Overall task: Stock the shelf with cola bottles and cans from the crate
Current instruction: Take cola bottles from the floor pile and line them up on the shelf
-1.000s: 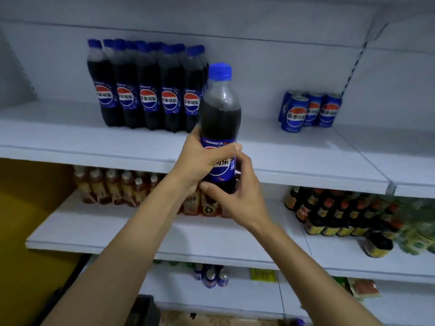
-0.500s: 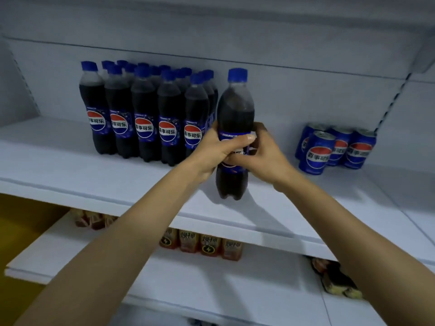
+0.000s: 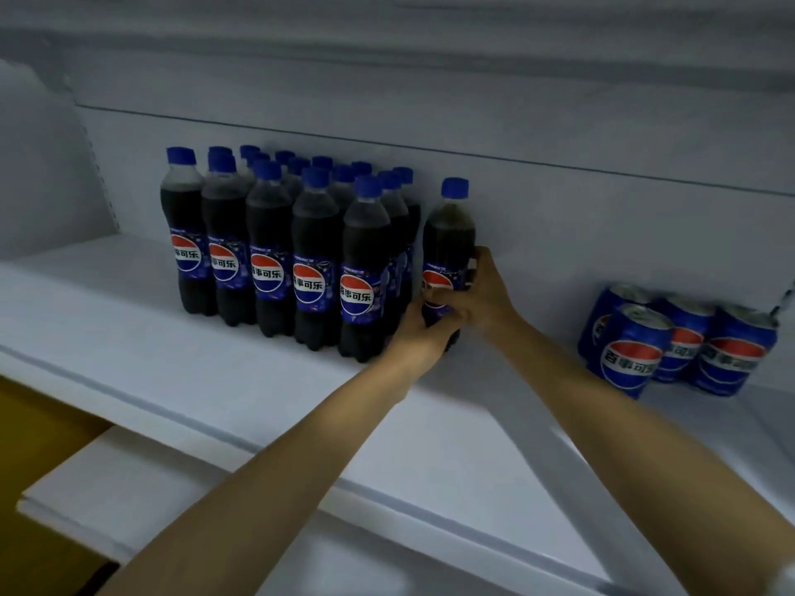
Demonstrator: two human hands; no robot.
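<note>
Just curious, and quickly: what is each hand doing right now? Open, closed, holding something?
Left hand: closed round the lower part of the cola bottle.
Right hand: closed round the same cola bottle at its label.

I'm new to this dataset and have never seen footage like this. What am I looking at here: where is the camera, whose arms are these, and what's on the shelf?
There is no machine. A person wears one wide-angle camera on the head, looking forward and down, so the two bare arms are their own. Both the left hand and the right hand grip one cola bottle, upright, just right of a block of matching cola bottles on the white shelf. Farther right stand several blue cola cans. Whether the held bottle's base already rests on the shelf is hidden by the hands.
</note>
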